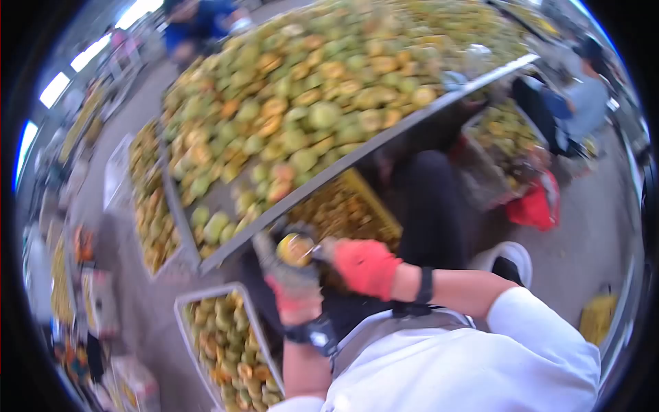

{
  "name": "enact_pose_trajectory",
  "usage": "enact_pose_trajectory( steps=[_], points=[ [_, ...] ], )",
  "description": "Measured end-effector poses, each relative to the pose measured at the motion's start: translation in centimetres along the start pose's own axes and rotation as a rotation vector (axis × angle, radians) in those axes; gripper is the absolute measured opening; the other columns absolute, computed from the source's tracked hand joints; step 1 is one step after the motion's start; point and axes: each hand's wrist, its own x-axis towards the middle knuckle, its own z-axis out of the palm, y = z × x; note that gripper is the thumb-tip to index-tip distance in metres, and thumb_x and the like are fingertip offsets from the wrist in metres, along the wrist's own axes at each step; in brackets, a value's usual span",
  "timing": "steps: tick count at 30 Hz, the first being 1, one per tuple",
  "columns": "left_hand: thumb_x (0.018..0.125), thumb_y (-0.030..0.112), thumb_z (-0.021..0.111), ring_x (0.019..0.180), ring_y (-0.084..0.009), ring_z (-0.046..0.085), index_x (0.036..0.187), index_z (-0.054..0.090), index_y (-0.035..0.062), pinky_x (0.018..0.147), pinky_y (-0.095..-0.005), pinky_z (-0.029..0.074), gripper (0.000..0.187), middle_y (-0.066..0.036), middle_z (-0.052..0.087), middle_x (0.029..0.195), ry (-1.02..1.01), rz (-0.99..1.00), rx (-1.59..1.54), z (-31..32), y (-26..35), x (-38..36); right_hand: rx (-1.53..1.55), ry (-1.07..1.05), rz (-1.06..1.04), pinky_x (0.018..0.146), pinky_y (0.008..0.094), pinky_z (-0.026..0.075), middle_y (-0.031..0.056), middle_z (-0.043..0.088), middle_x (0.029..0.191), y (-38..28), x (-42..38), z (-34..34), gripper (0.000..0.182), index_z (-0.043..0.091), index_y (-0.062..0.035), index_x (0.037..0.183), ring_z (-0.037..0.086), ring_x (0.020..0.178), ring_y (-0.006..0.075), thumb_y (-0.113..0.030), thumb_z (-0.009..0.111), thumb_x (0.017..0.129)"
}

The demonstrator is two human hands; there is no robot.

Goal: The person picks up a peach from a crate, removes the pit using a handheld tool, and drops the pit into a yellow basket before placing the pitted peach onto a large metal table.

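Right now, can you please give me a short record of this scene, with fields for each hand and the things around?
left hand: gloved, holds a small yellow-green fruit
right hand: red glove, touches the fruit, possibly with a small tool; blurred
table: large tray piled with similar fruit
crate: below left, filled with fruit
other person: sits at far right

1. Beyond the fingers, a long metal-edged counter [439, 103] runs slantwise, heaped with green and yellow fruit [309, 96].
2. Below the fingers stands a tray [180, 312] of the same fruit; a yellow crate [374, 206] sits just past them, under the counter's edge.
3. Grey concrete floor [590, 240] spreads to one side, with a red bag [535, 206] on it.
4. A seated person [583, 103] works far off.
5. Bright windows [68, 72] light the far corner.
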Motion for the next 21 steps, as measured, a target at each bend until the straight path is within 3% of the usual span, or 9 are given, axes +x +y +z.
enact_pose_trajectory(
  steps=[2,3,7,10,12,17,19,20,21],
  points=[
    [0.093,0.047,0.044,0.070,-0.0168,0.057,0.087,0.056,0.0065,0.060,-0.0296,0.048,0.042,-0.005,0.058,0.074,-0.008,-0.015,0.062,1.5,0.6,-0.9,0.037,0.041,-0.012,0.059,0.0441,0.051,0.0175,0.064,0.078,0.2,-0.7,0.7,0.018,0.053,-0.0042,0.089,0.064,0.072,0.0363,-0.020,0.045,0.088],
    [0.093,0.047,0.042,0.068,-0.0155,0.056,0.084,0.055,0.0078,0.059,-0.0292,0.046,0.043,-0.005,0.058,0.074,-0.051,0.121,0.382,1.9,0.6,-1.5,0.129,0.012,0.020,0.061,0.0433,0.051,0.0197,0.063,0.080,0.0,-1.1,0.2,0.020,0.053,-0.0029,0.089,0.064,0.075,0.0363,-0.021,0.044,0.088],
    [0.095,0.049,0.033,0.064,-0.0162,0.054,0.079,0.055,0.0049,0.065,-0.0290,0.046,0.052,-0.007,0.055,0.067,0.104,0.292,0.262,2.6,-2.5,-1.3,0.581,-0.171,0.170,0.068,0.0392,0.046,0.0101,0.060,0.081,-0.1,-1.2,0.0,0.033,0.053,-0.0087,0.103,0.059,0.075,0.0324,-0.034,0.031,0.098],
    [0.092,0.044,0.042,0.081,-0.0180,0.055,0.096,0.055,0.0037,0.074,-0.0314,0.047,0.042,-0.007,0.058,0.086,0.068,0.530,0.452,-0.9,-2.9,-0.8,0.845,-0.139,0.399,0.071,0.0380,0.046,0.0113,0.058,0.084,-0.2,-0.9,2.1,0.031,0.047,-0.0093,0.116,0.058,0.078,0.0305,-0.029,0.032,0.098],
    [0.077,0.047,0.068,0.104,-0.0294,0.055,0.142,0.024,0.0050,0.088,-0.0382,0.048,0.089,-0.018,0.044,0.132,-0.152,0.765,0.889,-6.1,-3.4,1.8,0.688,-0.156,0.305,0.073,0.0379,0.046,0.0126,0.057,0.087,0.0,-1.3,1.7,0.032,0.044,-0.0098,0.121,0.058,0.082,0.0297,-0.029,0.033,0.097],
    [0.088,0.028,0.059,0.101,-0.0305,0.055,0.136,0.029,-0.0051,0.083,-0.0406,0.051,0.066,-0.021,0.049,0.124,-0.082,0.282,0.293,-3.6,-1.9,0.5,0.386,-0.275,0.194,0.076,0.0378,0.045,0.0148,0.057,0.090,0.8,-0.7,1.5,0.036,0.039,-0.0105,0.128,0.058,0.088,0.0278,-0.026,0.034,0.096],
    [0.090,0.027,0.056,0.101,-0.0321,0.055,0.136,0.029,-0.0058,0.086,-0.0420,0.050,0.063,-0.023,0.047,0.125,-0.231,1.347,1.519,-5.5,-1.6,1.0,0.737,-0.122,0.286,0.076,0.0396,0.039,0.0077,0.051,0.072,0.9,-0.8,4.2,0.051,0.051,-0.0086,0.081,0.045,0.070,0.0282,-0.052,0.027,0.094],
    [0.089,0.025,0.058,0.106,-0.0343,0.053,0.136,0.030,-0.0056,0.093,-0.0441,0.045,0.063,-0.025,0.045,0.128,-0.312,1.086,1.258,-9.7,-2.1,3.7,0.895,-0.310,0.396,0.073,0.0391,0.036,0.0056,0.042,0.068,1.7,1.4,6.2,0.050,0.045,-0.0092,0.076,0.037,0.065,0.0244,-0.053,0.027,0.094],
    [0.089,0.025,0.057,0.112,-0.0361,0.050,0.136,0.031,-0.0058,0.096,-0.0440,0.043,0.061,-0.027,0.043,0.129,-0.222,1.321,1.713,-9.2,-1.3,3.5,0.896,-0.293,0.405,0.073,0.0391,0.036,0.0056,0.042,0.068,1.9,1.4,6.7,0.050,0.045,-0.0092,0.076,0.037,0.065,0.0244,-0.053,0.027,0.094]
  ],
)
